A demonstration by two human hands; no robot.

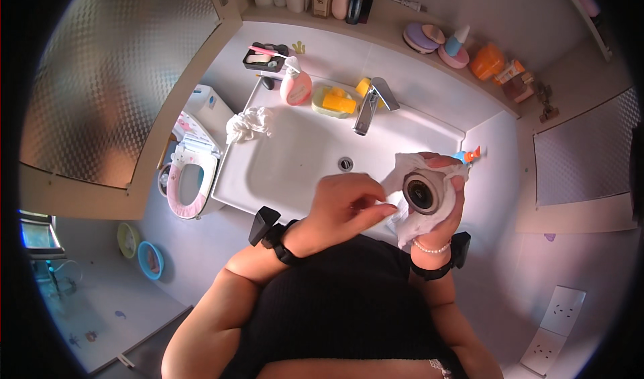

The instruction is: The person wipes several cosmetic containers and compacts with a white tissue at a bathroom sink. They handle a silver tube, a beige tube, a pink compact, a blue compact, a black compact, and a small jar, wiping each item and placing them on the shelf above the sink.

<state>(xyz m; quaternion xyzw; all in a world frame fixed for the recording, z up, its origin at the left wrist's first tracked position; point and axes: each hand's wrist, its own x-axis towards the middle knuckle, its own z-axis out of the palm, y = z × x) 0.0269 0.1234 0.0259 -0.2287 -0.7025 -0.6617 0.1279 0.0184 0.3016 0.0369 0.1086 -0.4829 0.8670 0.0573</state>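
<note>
In my right hand (pixel 456 198) is a round, cup-like container (pixel 420 194) with a taupe rim and a dark circular face turned up toward me. A white tissue (pixel 429 226) is wrapped around its side, between the container and my fingers. My left hand (pixel 345 208) is closed just left of it, fingers curled and thumb pointing at the container. A bit of white shows between its thumb and fingertips, seemingly an edge of the tissue. Both hands are over the front right of the white sink (pixel 295 168).
Behind the sink stand a chrome faucet (pixel 365 114), a pink pump bottle (pixel 295 87) and a green dish (pixel 329 102) with yellow items. A crumpled white cloth (pixel 248 124) lies on the left rim. Open cabinet doors (pixel 121 77) flank a cosmetics shelf (pixel 376 33). A toilet (pixel 194 171) is left.
</note>
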